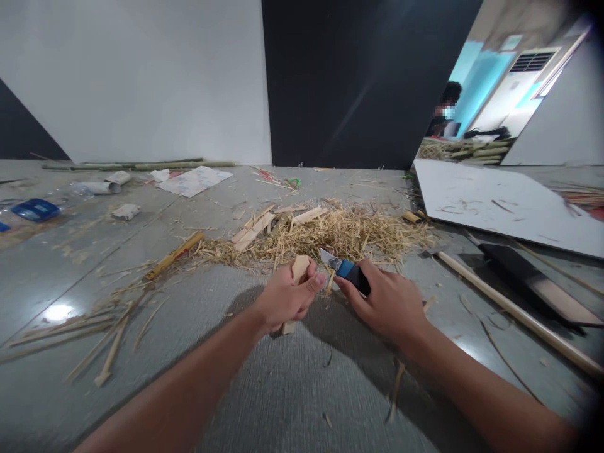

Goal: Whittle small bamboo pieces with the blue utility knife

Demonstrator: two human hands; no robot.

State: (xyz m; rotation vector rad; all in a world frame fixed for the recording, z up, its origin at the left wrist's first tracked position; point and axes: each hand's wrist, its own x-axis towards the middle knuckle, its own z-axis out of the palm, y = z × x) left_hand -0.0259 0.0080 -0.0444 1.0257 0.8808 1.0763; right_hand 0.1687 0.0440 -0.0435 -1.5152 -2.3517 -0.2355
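My left hand (289,294) is closed round a short flat piece of pale wood (299,269), whose top end and lower tip stick out of the fist. In my right hand (389,301) is a utility knife (350,272) with a blue and black handle. Its bare blade points up and to the left, a little apart from the wood. A thin curled shaving (330,282) hangs near the blade. Just beyond both hands lies a heap of straw-coloured shavings (358,231), with several flat wood pieces (255,230) on its left side.
A yellow bamboo stick (173,255) and several thin strips (70,330) lie at left. On the right are a long wooden handle (514,307), a black sheath-like object (519,274) and a white board (500,204). A person (446,110) is in the far background.
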